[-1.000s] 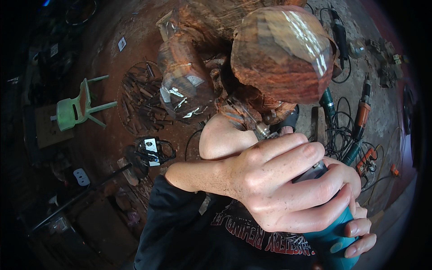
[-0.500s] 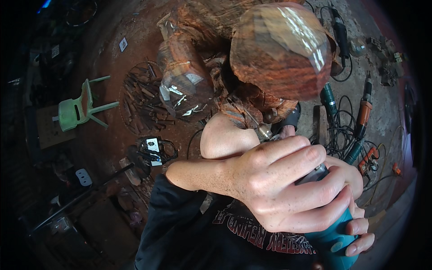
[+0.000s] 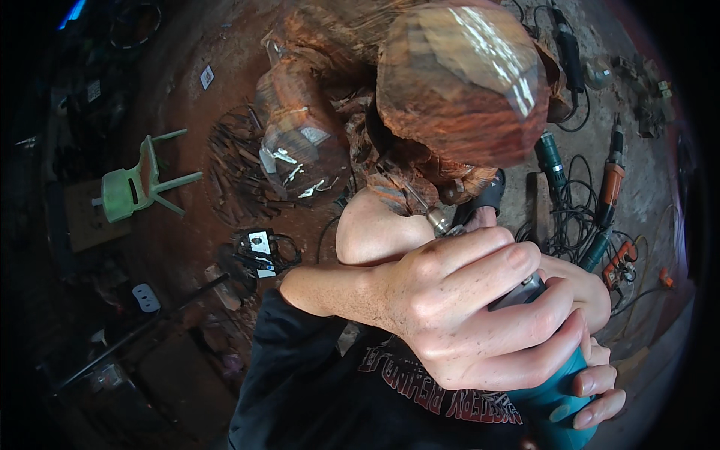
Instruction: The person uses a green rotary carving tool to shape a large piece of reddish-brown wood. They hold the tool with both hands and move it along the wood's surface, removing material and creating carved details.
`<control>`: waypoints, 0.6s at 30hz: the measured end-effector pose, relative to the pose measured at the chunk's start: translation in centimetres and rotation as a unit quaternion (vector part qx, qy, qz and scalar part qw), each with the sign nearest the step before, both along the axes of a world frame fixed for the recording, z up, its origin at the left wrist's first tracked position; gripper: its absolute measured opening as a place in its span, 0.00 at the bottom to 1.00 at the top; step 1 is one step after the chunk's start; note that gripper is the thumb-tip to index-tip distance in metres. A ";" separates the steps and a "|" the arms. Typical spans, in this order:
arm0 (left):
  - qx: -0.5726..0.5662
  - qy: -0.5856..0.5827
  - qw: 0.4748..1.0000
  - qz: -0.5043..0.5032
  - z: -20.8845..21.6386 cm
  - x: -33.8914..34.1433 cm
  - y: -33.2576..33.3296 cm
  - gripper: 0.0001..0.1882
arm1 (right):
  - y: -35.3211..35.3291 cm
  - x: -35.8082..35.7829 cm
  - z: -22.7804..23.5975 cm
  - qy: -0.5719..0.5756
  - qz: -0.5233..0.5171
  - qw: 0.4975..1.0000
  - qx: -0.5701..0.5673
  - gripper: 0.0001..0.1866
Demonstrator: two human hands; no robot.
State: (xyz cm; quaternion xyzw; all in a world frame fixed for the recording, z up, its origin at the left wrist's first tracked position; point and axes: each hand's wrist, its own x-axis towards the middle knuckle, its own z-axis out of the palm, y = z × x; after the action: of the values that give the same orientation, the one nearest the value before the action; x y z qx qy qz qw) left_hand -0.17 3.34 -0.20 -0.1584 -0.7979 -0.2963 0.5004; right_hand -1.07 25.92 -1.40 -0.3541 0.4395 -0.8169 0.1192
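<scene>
Both my hands wrap round a teal power tool, a straight die grinder (image 3: pixel 553 399). My left hand (image 3: pixel 469 315) lies over its front part, closed on it. Beneath and behind, my right hand (image 3: pixel 598 394) closes on the body, and only some fingers and part of the hand show. The metal collet (image 3: pixel 438 220) and a thin bit point up and left into a recess of a large reddish-brown wood carving (image 3: pixel 457 82). Whether the tip touches wood is hard to see. My bare knee (image 3: pixel 382 229) is just under the carving, beside the collet.
A basket of slim carving tools or bits (image 3: pixel 238 161) stands at the left near a pale green chair (image 3: pixel 127 193). At right lie an orange-and-black power tool (image 3: pixel 611 184), a dark green one (image 3: pixel 552 161) and tangled black cables (image 3: pixel 574 217). A power strip (image 3: pixel 260 242) sits on the floor.
The view has shifted slightly, so the carving appears a little further left. Both hands keep their grip on the grinder, with hardly any other change.
</scene>
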 end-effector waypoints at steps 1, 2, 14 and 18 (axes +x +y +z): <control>-0.004 0.000 1.000 0.000 0.0 0.1 0.0 0.08 | 0.2 0.2 0.0 0.002 -0.001 1.000 -0.009 0.41; -0.011 0.002 1.000 0.002 -0.1 0.1 -0.1 0.08 | 0.4 0.4 0.0 0.002 0.000 1.000 -0.018 0.41; -0.075 0.055 0.996 -0.002 -0.3 -0.6 -0.3 0.09 | 0.9 1.8 -0.2 0.002 -0.003 0.997 -0.072 0.42; -0.099 0.016 0.995 -0.010 -0.1 -0.1 -0.8 0.08 | 0.2 1.6 -1.7 0.009 0.008 0.996 -0.089 0.43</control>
State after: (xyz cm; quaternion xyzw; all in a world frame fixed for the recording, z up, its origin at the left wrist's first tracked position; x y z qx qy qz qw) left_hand -0.22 2.52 -0.33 -0.2198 -0.8139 -0.2177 0.4919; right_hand 0.50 26.15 -3.10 -0.3739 0.3635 -0.8485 0.0897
